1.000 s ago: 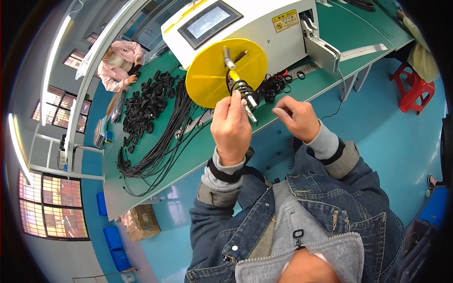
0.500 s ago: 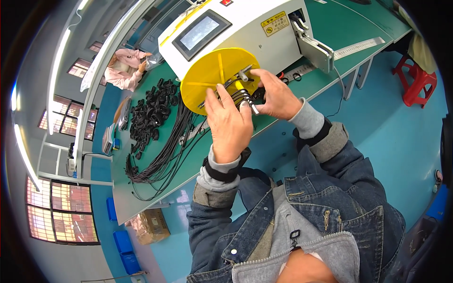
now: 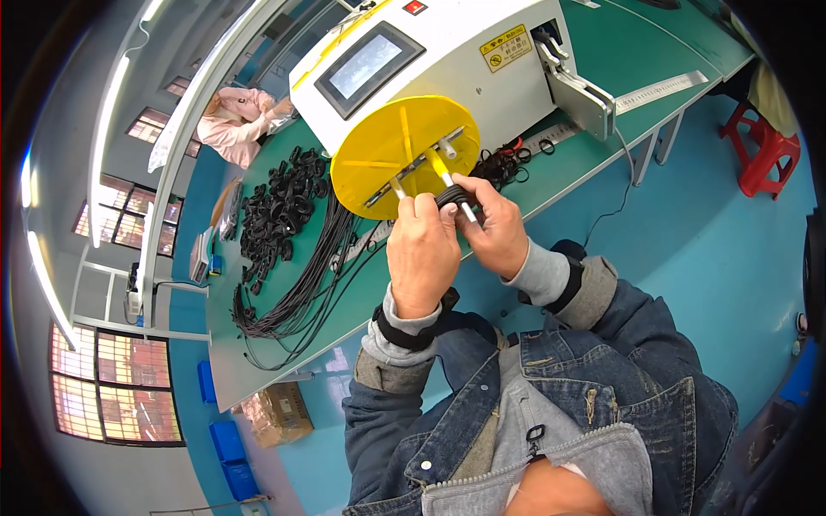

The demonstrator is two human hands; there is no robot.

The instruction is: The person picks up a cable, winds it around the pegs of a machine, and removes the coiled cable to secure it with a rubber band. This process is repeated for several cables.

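Note:
A coil of black cable (image 3: 451,197) sits around the yellow-and-silver rod that stands out from the yellow disc (image 3: 366,160). My right hand (image 3: 497,225) is closed on the coil's right side, with the rod's tip beside its thumb. Fingers curled, my left hand (image 3: 422,252) pinches the coil's left side, below a shorter peg (image 3: 397,187) on the disc. A slotted bar and another peg (image 3: 450,136) show on the disc's face. The disc is mounted on a white machine (image 3: 490,86) with a small screen (image 3: 368,69).
Coiled black cables (image 3: 280,211) pile up left of the disc, beside a bundle of long straight cables (image 3: 297,297). More small coils (image 3: 503,163) lie on the green table (image 3: 232,365) to the right. A ruler strip (image 3: 658,90), a red stool (image 3: 761,155) and another person (image 3: 237,125) are farther off.
The loose loops are now gathered into a tight coil, nearer the rod's tip. My right hand came down and left, closing on it; my left hand moved lower and its fingers curled in.

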